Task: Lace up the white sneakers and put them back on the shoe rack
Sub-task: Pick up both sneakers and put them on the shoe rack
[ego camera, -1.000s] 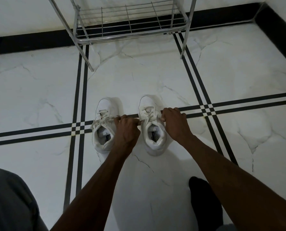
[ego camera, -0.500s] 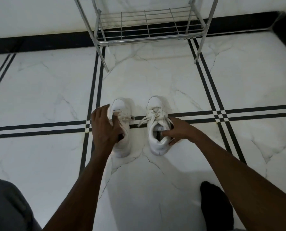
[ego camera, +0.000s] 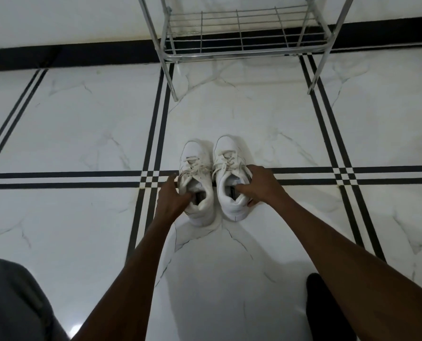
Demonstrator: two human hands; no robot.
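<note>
Two white sneakers stand side by side on the marble floor, toes pointing away from me, both with laces tied across the tongue. My left hand (ego camera: pixel 171 199) grips the left sneaker (ego camera: pixel 196 168) at its collar, fingers inside the opening. The right sneaker (ego camera: pixel 227 161) is held the same way by my right hand (ego camera: pixel 261 184), thumb inside and fingers around the outer side. Both soles look to be on the floor. The metal shoe rack (ego camera: pixel 244 49) stands against the wall straight ahead, its bottom wire shelf bare.
White marble floor (ego camera: pixel 266 119) with black stripe lines lies between the sneakers and the rack. A black skirting (ego camera: pixel 69 54) runs along the wall. My grey-clad knee (ego camera: pixel 13 299) is at bottom left, a dark-socked foot (ego camera: pixel 325 308) at bottom right.
Both hands left the laces and took hold of the sneakers' collars. The two sneakers now sit closer together. The view has shifted so the rack appears nearer.
</note>
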